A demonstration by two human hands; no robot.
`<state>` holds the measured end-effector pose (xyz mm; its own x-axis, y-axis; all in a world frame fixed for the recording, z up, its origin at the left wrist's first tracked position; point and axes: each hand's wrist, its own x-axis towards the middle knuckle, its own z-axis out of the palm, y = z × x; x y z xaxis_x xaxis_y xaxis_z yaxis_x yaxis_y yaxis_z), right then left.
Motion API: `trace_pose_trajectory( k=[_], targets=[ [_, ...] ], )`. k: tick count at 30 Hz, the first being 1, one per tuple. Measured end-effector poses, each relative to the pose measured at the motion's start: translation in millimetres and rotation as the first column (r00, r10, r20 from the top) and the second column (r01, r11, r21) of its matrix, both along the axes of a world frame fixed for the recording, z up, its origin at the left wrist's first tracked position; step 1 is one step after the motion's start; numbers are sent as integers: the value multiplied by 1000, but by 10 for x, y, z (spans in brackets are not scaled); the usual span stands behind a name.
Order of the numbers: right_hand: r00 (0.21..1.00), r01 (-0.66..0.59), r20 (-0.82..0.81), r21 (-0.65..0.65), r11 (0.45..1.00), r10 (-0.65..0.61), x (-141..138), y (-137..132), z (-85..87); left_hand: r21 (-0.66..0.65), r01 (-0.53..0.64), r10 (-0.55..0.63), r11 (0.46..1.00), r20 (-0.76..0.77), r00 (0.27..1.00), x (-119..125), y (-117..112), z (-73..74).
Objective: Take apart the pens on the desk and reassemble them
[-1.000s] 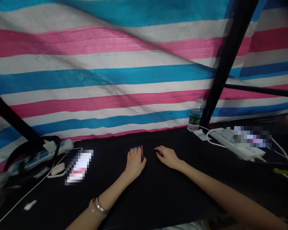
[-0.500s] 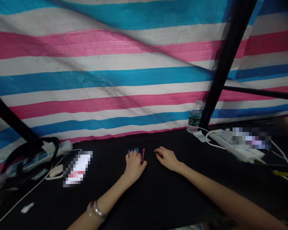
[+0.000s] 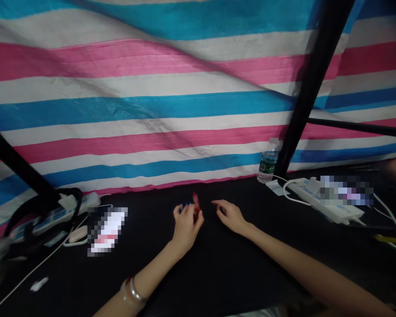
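Observation:
My left hand [image 3: 185, 225] is raised a little off the black tabletop [image 3: 218, 264], its blue-nailed fingers curled. It pinches a small thin red object [image 3: 196, 198] that sticks up above the thumb; I cannot make out what the object is. A silver bracelet [image 3: 134, 290] sits on that wrist. My right hand [image 3: 230, 215] is just to the right, low over the table, with its fingers loosely stretched towards the left hand and nothing in them. A small gap separates the two hands.
A striped pink, blue and white tarp [image 3: 152, 110] backs the table. A water bottle [image 3: 267, 166] stands by a black pole [image 3: 312, 88]. Power strips lie at right [image 3: 326, 202] and left [image 3: 53, 215], with a lit phone [image 3: 105, 230], cables and a small white object [image 3: 39, 284].
My left hand has lifted off the table and curled, raising the red object that lay beside its thumb. My right hand's fingers have lifted and stretched out slightly.

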<state>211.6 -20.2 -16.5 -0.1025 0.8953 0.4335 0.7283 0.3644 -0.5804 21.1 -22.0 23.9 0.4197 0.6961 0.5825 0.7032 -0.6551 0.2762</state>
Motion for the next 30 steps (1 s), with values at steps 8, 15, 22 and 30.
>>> trace_pose_trajectory(
  k=[8,15,22,30],
  targets=[
    [966,-247,118,178,953,228,-55,-82,118,-54,336,-341,940,-132,931,-26,56,-16],
    [965,-251,120,156,955,234,-56,-24,35,-177,321,-323,930,18,946,-20,54,-9],
    [997,-81,20,178,981,79,-43,17,-9,-353,277,-44,893,546,837,-24,181,-101],
    [988,-129,-72,136,982,140,-88,-58,85,-394,235,51,889,595,802,-93,293,-119]
  ],
)
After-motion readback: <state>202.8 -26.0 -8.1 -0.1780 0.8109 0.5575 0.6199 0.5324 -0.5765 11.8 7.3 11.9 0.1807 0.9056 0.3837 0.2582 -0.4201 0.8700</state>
